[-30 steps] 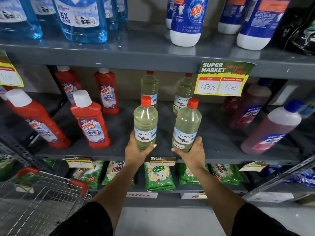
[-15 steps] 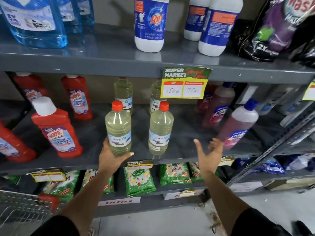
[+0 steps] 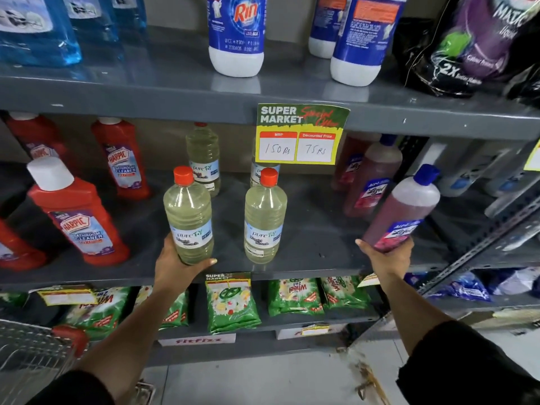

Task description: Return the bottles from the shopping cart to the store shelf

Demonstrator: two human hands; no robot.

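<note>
My left hand (image 3: 175, 266) grips the base of a pale yellow bleach bottle (image 3: 188, 213) with an orange cap, standing at the front of the grey middle shelf (image 3: 315, 255). A second such bottle (image 3: 264, 216) stands free just to its right. Two more bleach bottles (image 3: 204, 159) stand behind them. My right hand (image 3: 388, 255) is closed around the bottom of a pink cleaner bottle (image 3: 401, 209) with a blue cap, which tilts to the right. The shopping cart (image 3: 32, 361) shows at the bottom left corner.
Red Harpic bottles (image 3: 77, 217) fill the shelf's left side and more pink bottles (image 3: 374, 176) stand at back right. A price sign (image 3: 301, 134) hangs from the upper shelf, which holds blue bottles and Rin bottles (image 3: 236, 33). Green detergent packets (image 3: 230, 302) lie below.
My right hand let go of the second bleach bottle, moved right and took hold of the pink cleaner bottle. My left hand stayed on its bottle. The view shifted right.
</note>
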